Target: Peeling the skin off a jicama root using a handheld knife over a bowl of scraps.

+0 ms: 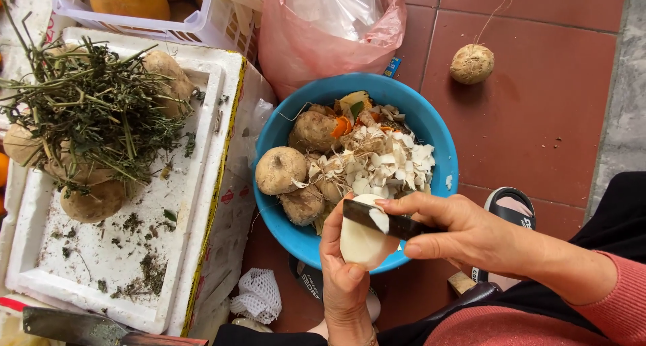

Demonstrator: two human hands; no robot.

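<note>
My left hand (pixel 343 279) grips a half-peeled white root (pixel 362 241) over the near rim of a blue basin (pixel 431 127). My right hand (pixel 464 231) holds a dark knife (pixel 377 219) whose blade lies across the top of the root, thumb underneath. In the basin lie several unpeeled brown roots (pixel 281 169) and a heap of pale peelings (pixel 387 164) with some orange scraps.
A white foam lid (pixel 101 258) at left carries brown roots under a pile of green stems (pixel 94 110). A cleaver (pixel 74 327) lies at the bottom left. A pink plastic bag (pixel 316 36) and a white crate (pixel 202 23) of fruit stand behind. One root (pixel 472 63) sits alone on the red tiles.
</note>
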